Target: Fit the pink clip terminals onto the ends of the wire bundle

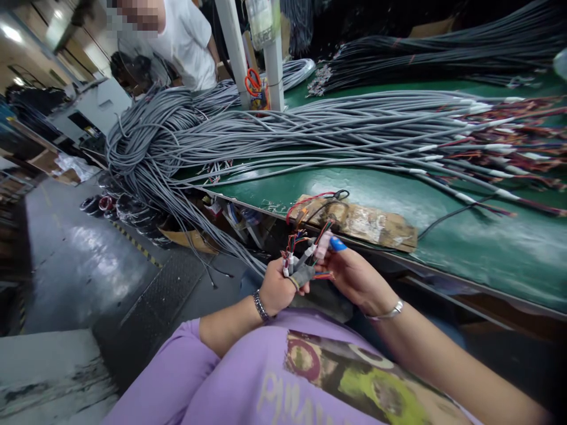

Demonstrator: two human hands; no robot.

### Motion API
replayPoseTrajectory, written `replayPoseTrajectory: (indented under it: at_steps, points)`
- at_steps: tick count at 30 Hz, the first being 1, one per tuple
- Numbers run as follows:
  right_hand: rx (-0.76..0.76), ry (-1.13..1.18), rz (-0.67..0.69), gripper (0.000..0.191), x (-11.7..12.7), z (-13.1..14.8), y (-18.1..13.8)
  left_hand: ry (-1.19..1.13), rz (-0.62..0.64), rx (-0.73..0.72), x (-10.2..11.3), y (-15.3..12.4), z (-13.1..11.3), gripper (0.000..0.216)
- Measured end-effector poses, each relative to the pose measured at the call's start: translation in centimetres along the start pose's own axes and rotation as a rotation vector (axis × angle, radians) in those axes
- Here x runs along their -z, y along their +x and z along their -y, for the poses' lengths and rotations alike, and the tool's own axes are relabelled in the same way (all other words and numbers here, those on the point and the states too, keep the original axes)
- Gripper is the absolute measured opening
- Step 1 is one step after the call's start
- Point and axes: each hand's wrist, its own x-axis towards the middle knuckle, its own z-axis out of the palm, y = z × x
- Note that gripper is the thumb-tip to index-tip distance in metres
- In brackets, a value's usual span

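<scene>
My left hand is closed around the ends of several grey cables, close in front of my body. Thin coloured wires fan out of the cable ends, with white wraps where the grey jacket stops. My right hand, with blue and pale wraps on its fingers, pinches at the coloured wires of one cable just right of the left hand. Its fingertips are partly hidden. The held cables run back leftward to a large grey coil on the bench.
A worn cardboard-covered block with red and black leads lies at the green bench's front edge. Many grey cables stretch across behind it. Farther back are dark cables, a post, orange-handled scissors and a person in white.
</scene>
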Motion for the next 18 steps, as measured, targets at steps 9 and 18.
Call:
replayPoseTrajectory:
  at_steps: [9,18]
  points:
    - [0.083,-0.078,-0.021,0.034,-0.6,0.1,-0.3,-0.004,-0.067,0.011,-0.6,0.6,-0.2,0.045]
    - [0.135,-0.128,-0.035,0.037,-0.4,-0.3,-0.1,-0.052,-0.072,0.019,-0.6,1.0,0.2,0.044]
